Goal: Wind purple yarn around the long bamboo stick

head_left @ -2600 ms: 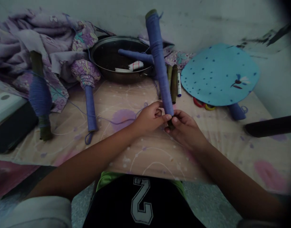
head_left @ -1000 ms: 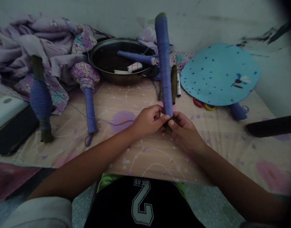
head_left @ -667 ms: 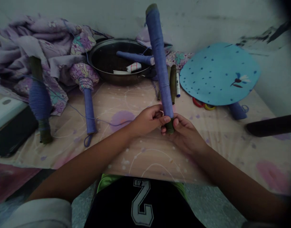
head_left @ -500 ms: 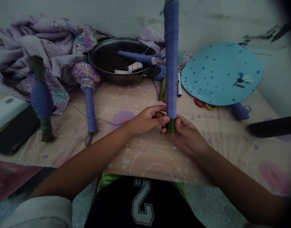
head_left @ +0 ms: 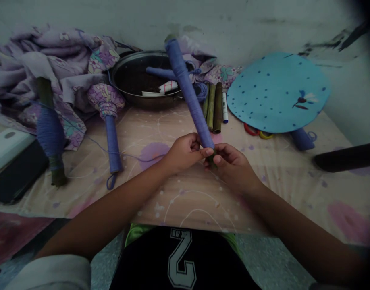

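Observation:
My left hand [head_left: 189, 153] and my right hand [head_left: 233, 165] both pinch the lower end of a green stick wrapped in purple yarn [head_left: 191, 96]. The stick leans up and to the left, with bare green showing at both ends. Its upper part passes in front of the pan. A purple strand [head_left: 142, 157] runs left from near my left wrist, over a purple-wrapped handle with a floral cloth head [head_left: 112, 139], toward a stick wound thick with purple yarn [head_left: 50, 131].
Behind stands a dark pan [head_left: 130, 86] holding another purple-wrapped stick. Bare green sticks [head_left: 214, 106] and a marker [head_left: 225, 108] lie right of it. A blue dotted round mat [head_left: 275, 92] leans on the wall. Crumpled purple cloth [head_left: 48, 60] sits left, a black bar [head_left: 348, 157] right.
The wrapped stick has tilted from upright to leaning left, uncovering the bare green sticks behind it. Both hands remain at its lower end.

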Demonstrator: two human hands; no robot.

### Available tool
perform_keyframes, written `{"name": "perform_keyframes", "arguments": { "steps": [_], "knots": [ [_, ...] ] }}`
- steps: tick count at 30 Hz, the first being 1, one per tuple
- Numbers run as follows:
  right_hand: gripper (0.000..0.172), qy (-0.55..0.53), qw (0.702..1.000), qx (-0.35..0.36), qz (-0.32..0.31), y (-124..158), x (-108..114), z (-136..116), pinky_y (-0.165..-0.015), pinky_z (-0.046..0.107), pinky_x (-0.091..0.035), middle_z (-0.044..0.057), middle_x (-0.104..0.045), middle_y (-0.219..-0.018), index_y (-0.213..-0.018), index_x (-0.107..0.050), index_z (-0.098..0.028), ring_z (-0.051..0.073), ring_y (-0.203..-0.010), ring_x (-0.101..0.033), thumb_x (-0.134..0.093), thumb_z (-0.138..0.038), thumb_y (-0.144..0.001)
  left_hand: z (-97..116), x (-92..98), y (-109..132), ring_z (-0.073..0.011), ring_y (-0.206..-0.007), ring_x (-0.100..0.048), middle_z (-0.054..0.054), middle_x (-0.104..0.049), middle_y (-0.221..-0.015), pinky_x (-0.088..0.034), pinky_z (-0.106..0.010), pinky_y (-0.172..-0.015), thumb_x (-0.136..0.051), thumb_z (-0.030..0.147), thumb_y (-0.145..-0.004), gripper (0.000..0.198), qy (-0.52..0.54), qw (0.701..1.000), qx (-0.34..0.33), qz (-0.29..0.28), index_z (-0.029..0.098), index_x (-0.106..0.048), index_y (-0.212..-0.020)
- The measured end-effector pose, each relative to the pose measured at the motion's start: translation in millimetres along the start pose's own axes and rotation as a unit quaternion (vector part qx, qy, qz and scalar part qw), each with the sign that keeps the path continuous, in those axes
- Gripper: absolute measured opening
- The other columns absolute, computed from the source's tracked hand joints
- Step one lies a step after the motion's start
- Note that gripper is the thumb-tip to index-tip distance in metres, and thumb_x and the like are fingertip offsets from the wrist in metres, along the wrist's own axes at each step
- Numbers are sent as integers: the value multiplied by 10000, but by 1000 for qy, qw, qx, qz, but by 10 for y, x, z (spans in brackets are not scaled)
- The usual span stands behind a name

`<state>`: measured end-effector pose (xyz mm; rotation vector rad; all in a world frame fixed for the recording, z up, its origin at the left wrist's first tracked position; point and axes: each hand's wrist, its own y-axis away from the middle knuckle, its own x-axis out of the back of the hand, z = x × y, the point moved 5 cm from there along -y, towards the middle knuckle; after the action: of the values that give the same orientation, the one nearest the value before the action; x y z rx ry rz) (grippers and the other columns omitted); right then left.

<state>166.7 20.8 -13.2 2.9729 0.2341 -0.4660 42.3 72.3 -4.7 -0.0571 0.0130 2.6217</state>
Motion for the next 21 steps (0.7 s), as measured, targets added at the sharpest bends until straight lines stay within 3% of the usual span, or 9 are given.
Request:
{"name": "perform_keyframes", "arguments": {
  "steps": [4,12,17,21],
  "knots": [
    [293,-41,999,-27,10,7,-7,3,-697,277,-524,5,-631,-803,-893,-601,-196,108,-698,-603,-730,-376,-700,23,-43,7,-72,-618,-546,-1,-586,-738,-449,-179,-547,-757,388,-607,429,63,998,0,-18,127,-523,-853],
    [202,-118,992,-47,-10,30,-80,-7,-698,245,-526,-1,-635,-813,-863,-613,-205,94,-710,-613,-702,-343,-745,42,-116,48,-64,-565,-569,19,-579,-663,-505,-193,-571,-700,343,-715,342,154,981,3,-115,107,-553,-913],
    [195,-105,992,-57,-40,31,-93,-2,-693,239,-526,15,-628,-828,-874,-626,-199,96,-729,-610,-635,-379,-801,46,-117,55,-54,-555,-570,28,-556,-642,-471,-153,-524,-669,297,-746,283,174,977,22,-123,99,-573,-923],
    [222,-103,992,-62,-48,27,-114,4,-677,251,-530,22,-631,-826,-887,-631,-193,107,-721,-615,-638,-394,-793,59,-101,60,-45,-505,-537,35,-547,-613,-442,-153,-489,-682,323,-723,289,142,985,25,-99,102,-562,-866]
  ]
}}
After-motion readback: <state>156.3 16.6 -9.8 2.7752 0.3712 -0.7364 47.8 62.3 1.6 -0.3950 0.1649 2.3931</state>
